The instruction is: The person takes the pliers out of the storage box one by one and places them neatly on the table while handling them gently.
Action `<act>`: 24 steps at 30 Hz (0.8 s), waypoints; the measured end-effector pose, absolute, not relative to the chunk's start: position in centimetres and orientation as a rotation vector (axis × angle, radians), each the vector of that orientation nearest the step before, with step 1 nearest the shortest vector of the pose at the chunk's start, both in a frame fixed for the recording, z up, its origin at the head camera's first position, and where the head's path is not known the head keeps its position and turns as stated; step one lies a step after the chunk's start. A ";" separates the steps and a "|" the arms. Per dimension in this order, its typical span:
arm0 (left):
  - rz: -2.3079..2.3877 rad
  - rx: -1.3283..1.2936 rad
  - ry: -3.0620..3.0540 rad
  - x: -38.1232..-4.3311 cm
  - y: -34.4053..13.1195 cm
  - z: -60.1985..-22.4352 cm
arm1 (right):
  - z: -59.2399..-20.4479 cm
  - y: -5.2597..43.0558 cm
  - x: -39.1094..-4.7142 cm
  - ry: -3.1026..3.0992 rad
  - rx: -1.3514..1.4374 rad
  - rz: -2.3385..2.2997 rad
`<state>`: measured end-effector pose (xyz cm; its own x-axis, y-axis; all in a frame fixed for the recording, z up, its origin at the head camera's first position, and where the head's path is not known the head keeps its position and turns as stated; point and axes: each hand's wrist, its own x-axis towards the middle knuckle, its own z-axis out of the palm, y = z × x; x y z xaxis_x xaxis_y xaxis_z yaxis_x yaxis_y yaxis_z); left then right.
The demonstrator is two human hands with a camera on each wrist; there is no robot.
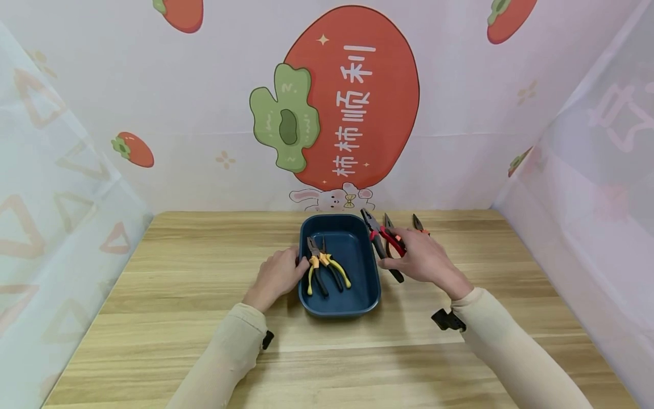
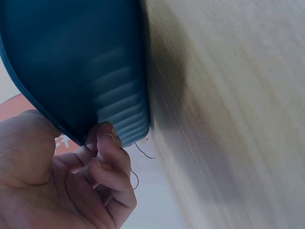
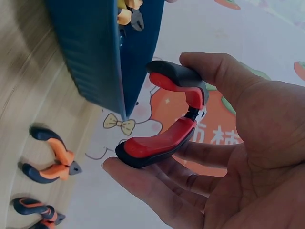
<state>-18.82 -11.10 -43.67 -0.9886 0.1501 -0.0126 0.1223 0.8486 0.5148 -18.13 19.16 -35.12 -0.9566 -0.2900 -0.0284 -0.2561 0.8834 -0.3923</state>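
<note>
My right hand [image 1: 421, 257] holds a pair of red-and-black pliers [image 3: 157, 140] by its spread handles, thumb on one and fingers on the other. The pliers are raised beside the right rim of a dark blue tray [image 1: 365, 301], their head toward the back wall. On the tray's left side my left hand [image 1: 278, 275] grips the rim, thumb over the edge and fingers curled against the outer wall in the left wrist view. Inside the tray, toward its left, lie two pairs of yellow-and-black pliers [image 1: 311, 272], handles toward me.
Two pairs of orange-and-black pliers [image 3: 59, 155] lie on the wooden table [image 1: 204, 244] right of the tray, partly hidden behind my right hand in the head view. A printed cloth [image 1: 219, 102] hangs along the table's back edge, with more cloth at both sides.
</note>
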 end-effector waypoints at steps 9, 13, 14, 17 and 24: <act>0.826 0.208 2.960 -18.6 -11.1 -43.4 | -35.3 20.5 -18.3 2.951 -0.418 -0.659; 0.821 0.201 2.958 -18.7 -11.0 -43.3 | -35.3 21.1 -18.5 2.947 -0.398 -0.656; 0.821 0.198 2.958 -18.7 -11.0 -43.3 | -35.2 21.2 -18.5 2.947 -0.392 -0.654; 0.821 0.196 2.960 -18.7 -11.0 -43.4 | -35.2 21.7 -18.6 2.953 -0.379 -0.646; 0.821 0.197 2.964 -18.8 -11.0 -43.5 | -35.4 22.8 -18.8 2.930 -0.331 -0.648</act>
<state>-18.80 -11.05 -43.52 -0.9901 0.1388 -0.0231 0.1072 0.8502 0.5155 -18.82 22.76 -35.37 -0.9685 -0.2385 -0.0717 -0.1860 0.8841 -0.4287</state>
